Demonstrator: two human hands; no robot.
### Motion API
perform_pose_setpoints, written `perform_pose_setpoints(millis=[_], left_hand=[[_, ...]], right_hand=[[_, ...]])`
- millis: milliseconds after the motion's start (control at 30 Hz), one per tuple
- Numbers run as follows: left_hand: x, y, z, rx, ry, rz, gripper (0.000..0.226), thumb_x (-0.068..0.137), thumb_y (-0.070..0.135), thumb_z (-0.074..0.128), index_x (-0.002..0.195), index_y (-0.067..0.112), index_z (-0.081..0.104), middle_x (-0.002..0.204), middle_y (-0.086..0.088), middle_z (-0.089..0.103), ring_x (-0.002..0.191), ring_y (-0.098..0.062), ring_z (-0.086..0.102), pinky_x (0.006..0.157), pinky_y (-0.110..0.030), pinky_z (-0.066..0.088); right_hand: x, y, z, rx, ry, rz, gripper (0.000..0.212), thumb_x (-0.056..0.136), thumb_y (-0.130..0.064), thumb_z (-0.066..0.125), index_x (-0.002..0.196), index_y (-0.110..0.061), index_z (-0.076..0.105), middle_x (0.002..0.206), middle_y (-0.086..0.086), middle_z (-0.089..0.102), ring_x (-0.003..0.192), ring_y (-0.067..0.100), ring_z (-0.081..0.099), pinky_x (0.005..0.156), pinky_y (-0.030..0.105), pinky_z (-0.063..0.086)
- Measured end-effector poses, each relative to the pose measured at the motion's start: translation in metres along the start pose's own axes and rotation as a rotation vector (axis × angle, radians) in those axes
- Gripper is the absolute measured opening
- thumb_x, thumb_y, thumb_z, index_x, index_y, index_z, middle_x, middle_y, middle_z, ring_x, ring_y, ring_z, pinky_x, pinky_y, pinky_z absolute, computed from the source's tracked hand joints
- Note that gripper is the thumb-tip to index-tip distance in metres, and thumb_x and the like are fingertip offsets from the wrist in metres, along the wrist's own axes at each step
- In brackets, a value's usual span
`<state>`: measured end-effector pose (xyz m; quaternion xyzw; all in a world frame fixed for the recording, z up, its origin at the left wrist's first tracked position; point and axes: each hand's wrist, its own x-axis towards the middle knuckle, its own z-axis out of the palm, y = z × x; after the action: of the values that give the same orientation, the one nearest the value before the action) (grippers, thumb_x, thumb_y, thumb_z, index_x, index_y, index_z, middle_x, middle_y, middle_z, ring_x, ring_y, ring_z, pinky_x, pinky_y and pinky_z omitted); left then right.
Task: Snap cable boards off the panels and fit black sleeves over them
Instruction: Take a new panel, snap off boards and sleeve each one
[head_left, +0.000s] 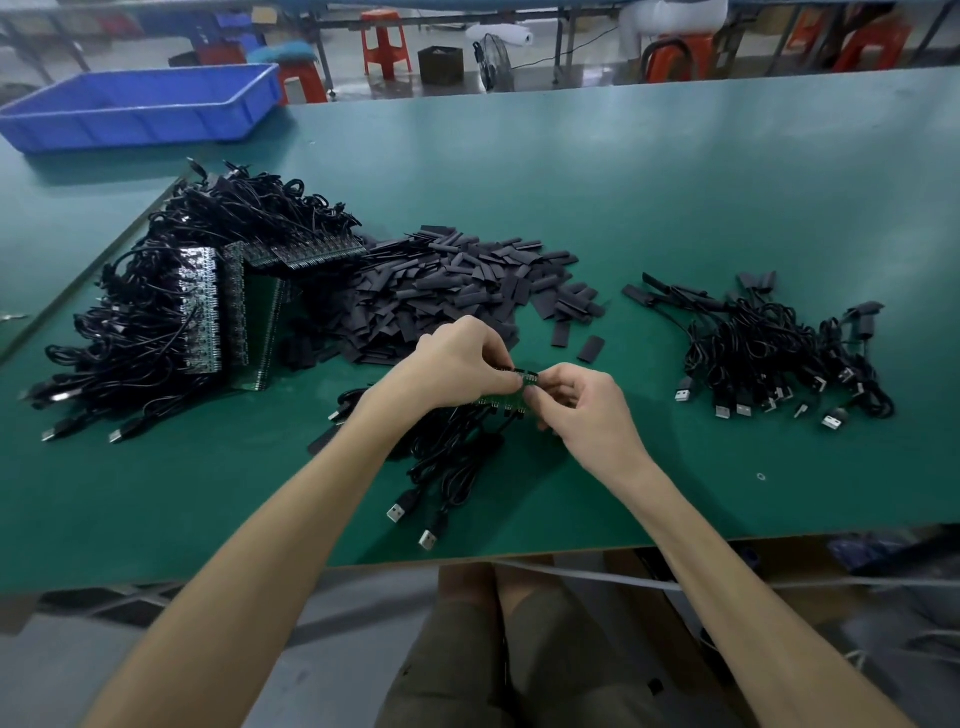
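A thin green panel (506, 404) is held just above the tabletop (675, 197), toward the middle of its near edge. The left hand (452, 364) pinches its top edge with curled fingers; the right hand (587, 408) pinches its right end. Glossy black cables (452, 462) with flat silver plugs trail from it. Behind lies a heap of flat, matte black sleeves (447, 291); toward the left edge, stacked panels (208, 312); toward the right edge, a bundle of sleeved cables (769, 353). A smooth blue plastic tray (140, 104) sits at the far left corner.
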<state>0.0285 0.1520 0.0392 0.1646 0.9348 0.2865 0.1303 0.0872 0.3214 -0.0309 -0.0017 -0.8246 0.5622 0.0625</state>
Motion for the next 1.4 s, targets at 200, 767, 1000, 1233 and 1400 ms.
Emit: perform_pose_setpoints(millis=[200,767,1000,1233,1400], left_hand=[[-0.002,0.007,0.006,0.019,0.069,-0.050,0.018,0.088,0.037,0.076,0.091,0.019,0.076,0.074,0.008,0.067,0.073,-0.013,0.058,0.103,-0.042,0.043],[0.002,0.002,0.024,0.123,0.214,-0.024,0.024,0.088,0.044,0.069,0.089,0.020,0.069,0.062,0.011,0.059,0.069,-0.006,0.055,0.090,-0.036,0.022],[-0.003,-0.010,0.011,0.215,0.256,-0.073,0.028,0.088,0.050,0.064,0.089,0.022,0.065,0.065,0.006,0.061,0.070,-0.010,0.056,0.094,-0.040,0.025],[-0.012,-0.032,-0.008,0.389,0.284,-0.120,0.024,0.088,0.044,0.067,0.091,0.023,0.054,0.081,0.005,0.057,0.097,-0.024,0.043,0.089,-0.040,0.020],[-0.017,-0.061,-0.018,0.557,0.273,-0.151,0.012,0.088,0.025,0.066,0.089,0.021,0.055,0.091,0.001,0.048,0.099,-0.027,0.041,0.100,-0.046,0.022]], right_hand=[[0.000,0.000,0.001,-0.056,0.028,-0.004,0.006,0.093,-0.018,0.073,0.087,-0.016,0.072,0.069,-0.005,0.071,0.063,0.010,0.063,0.069,0.038,0.057],[-0.003,-0.004,0.000,-0.031,0.071,0.015,0.014,0.091,-0.019,0.071,0.078,-0.020,0.067,0.063,-0.006,0.070,0.059,0.007,0.061,0.061,0.034,0.054],[-0.004,-0.004,0.000,0.075,0.071,0.036,0.015,0.094,-0.021,0.071,0.080,-0.019,0.067,0.075,-0.005,0.076,0.063,0.009,0.068,0.059,0.027,0.052],[-0.003,-0.004,-0.001,0.114,0.047,0.041,0.008,0.097,-0.020,0.067,0.094,-0.017,0.073,0.083,-0.008,0.079,0.065,0.006,0.069,0.056,0.018,0.049],[-0.002,-0.005,-0.001,0.152,0.051,0.034,0.009,0.099,-0.016,0.065,0.099,-0.017,0.074,0.088,-0.007,0.079,0.077,0.009,0.074,0.058,0.020,0.051]])
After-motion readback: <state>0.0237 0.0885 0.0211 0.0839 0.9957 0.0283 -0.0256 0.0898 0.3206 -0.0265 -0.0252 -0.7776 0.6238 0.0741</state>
